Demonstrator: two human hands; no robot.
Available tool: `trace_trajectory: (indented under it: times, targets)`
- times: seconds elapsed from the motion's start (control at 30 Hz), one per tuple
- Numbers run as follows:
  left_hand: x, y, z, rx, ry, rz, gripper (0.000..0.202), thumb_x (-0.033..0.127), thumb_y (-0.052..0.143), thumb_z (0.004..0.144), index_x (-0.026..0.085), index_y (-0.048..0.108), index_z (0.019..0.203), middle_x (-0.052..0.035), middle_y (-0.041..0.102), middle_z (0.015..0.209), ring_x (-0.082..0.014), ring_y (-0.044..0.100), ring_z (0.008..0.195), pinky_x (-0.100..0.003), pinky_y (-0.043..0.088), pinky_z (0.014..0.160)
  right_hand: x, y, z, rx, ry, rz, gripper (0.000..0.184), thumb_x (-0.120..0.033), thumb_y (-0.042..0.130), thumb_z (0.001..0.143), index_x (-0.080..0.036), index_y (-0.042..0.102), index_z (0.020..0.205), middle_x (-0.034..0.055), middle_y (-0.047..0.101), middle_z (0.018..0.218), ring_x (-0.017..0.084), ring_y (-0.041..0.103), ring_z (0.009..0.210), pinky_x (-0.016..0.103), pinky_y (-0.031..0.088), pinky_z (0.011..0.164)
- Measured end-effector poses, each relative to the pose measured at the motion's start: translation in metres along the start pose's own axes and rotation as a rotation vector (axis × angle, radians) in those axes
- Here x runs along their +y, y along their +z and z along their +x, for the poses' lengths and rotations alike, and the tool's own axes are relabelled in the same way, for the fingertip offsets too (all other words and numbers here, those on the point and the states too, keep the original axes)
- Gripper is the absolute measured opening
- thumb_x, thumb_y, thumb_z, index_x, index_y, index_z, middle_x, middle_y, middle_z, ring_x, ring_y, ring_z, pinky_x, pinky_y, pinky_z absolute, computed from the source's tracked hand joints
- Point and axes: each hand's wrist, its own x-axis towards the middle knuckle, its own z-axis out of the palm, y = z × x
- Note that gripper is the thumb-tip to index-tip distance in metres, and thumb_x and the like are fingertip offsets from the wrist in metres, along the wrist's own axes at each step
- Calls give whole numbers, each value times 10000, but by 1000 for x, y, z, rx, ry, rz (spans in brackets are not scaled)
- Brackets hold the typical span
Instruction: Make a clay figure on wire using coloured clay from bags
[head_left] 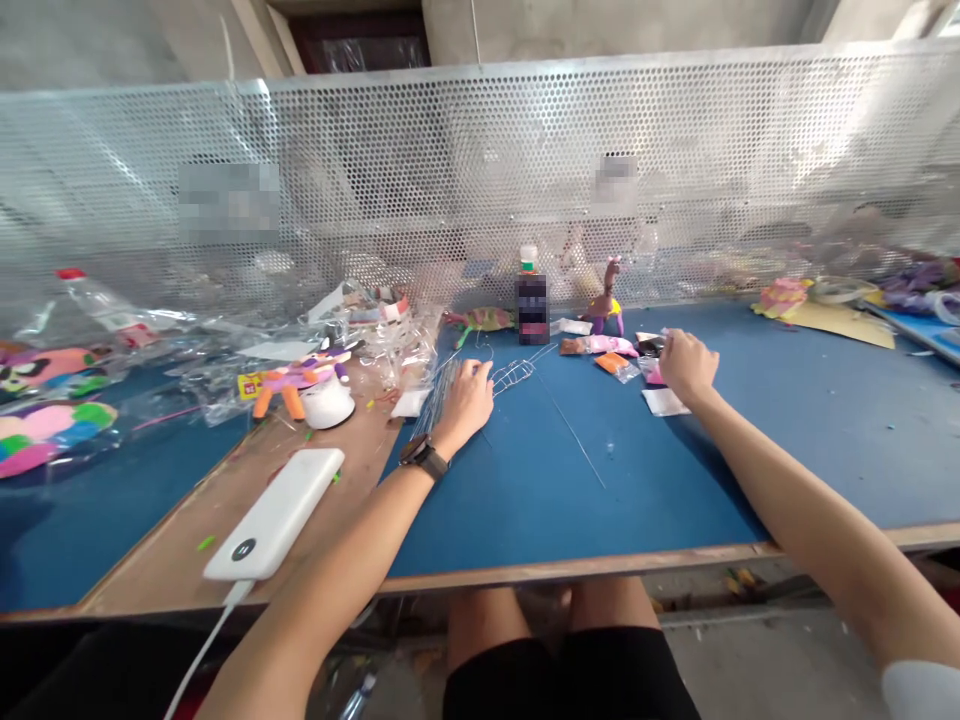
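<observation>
My left hand [466,396], with a dark watch at the wrist, rests palm down on the blue table top [540,480]. Its curled fingers touch a thin wire frame [516,373] beside a bundle of thin wires [435,392]. My right hand [686,365] reaches to small packets of coloured clay [611,350], its fingers curled over a pink packet. A white paper slip [664,402] lies just below that hand. A single loose wire [574,432] lies between my arms.
A white power bank [279,512] with a cable lies front left on a brown board. Behind stand a small bottle [532,298], a purple clay figure [607,300], a white tape roll [328,403] and clear plastic bags. A perforated metal screen [480,170] closes the back.
</observation>
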Motion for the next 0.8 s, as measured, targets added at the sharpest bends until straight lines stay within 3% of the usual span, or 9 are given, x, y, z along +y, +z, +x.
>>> trace_trajectory:
  times: [0.1, 0.17, 0.23, 0.3, 0.4, 0.53, 0.6, 0.7, 0.8]
  targets:
    - [12, -10, 4, 101, 56, -136, 330, 269, 484, 1041, 180, 608, 1333, -151, 623, 1282, -280, 589, 1257, -470, 475, 1127, -25, -7, -7, 103, -62, 48, 444, -389, 331, 1111, -175, 718, 1151, 161, 719, 1138, 275, 661, 1061, 392, 503, 874]
    - [31, -16, -1, 99, 152, -270, 378, 361, 520, 1045, 191, 560, 1380, -148, 612, 1344, -281, 563, 1315, -481, 460, 1152, -53, -5, -23, 214, -238, 172, 450, -403, 371, 1102, -182, 761, 1060, 146, 751, 1053, 267, 679, 1019, 377, 511, 891]
    - [53, -17, -10, 15, 243, -402, 453, 410, 568, 1028, 192, 510, 1421, -156, 606, 1377, -281, 560, 1333, -480, 456, 1160, -80, 0, -45, 218, -468, 342, 451, -413, 394, 1095, -190, 783, 1049, 130, 772, 991, 251, 707, 958, 354, 535, 868]
    - [69, -15, -19, -129, 292, -501, 476, 416, 639, 986, 191, 515, 1388, -154, 631, 1341, -277, 607, 1265, -451, 506, 1099, -102, 5, -66, 87, -587, 476, 431, -395, 381, 1101, -207, 732, 1264, 100, 793, 1075, 218, 740, 903, 317, 558, 824]
    - [77, -12, -24, -262, 249, -549, 306, 313, 586, 995, 176, 561, 1268, -126, 697, 1147, -245, 686, 1032, -399, 577, 932, -114, 10, -83, -91, -609, 543, 424, -394, 417, 1086, -259, 638, 1422, 58, 810, 1045, 195, 755, 777, 289, 564, 725]
    - [65, -17, -17, -148, 229, -395, 476, 113, 542, 903, 184, 525, 1372, -133, 648, 1274, -269, 627, 1187, -427, 525, 1050, -108, 17, -76, -266, -533, 610, 345, -388, 471, 1046, -247, 762, 1166, 47, 815, 906, 223, 771, 760, 323, 585, 752]
    - [58, -20, -14, -157, 266, -284, 495, 92, 532, 874, 180, 556, 1361, -129, 645, 1229, -281, 618, 1170, -446, 518, 1054, -105, 18, -71, -361, -474, 723, 347, -421, 494, 1027, -226, 779, 1061, 50, 812, 873, 232, 779, 755, 341, 598, 768]
    - [58, -20, -15, -186, 323, -199, 510, 97, 519, 879, 198, 578, 1375, -119, 623, 1187, -281, 603, 1158, -450, 517, 1054, -106, 15, -71, -484, -394, 872, 368, -485, 553, 991, -196, 772, 1055, 41, 796, 794, 227, 770, 700, 326, 591, 704]
    - [65, -15, -21, -179, 357, -200, 584, 72, 497, 872, 154, 518, 1450, -157, 564, 1272, -287, 553, 1234, -446, 494, 1100, -110, 10, -75, -560, -418, 870, 339, -468, 579, 978, -190, 772, 961, 22, 762, 692, 201, 743, 643, 284, 550, 652]
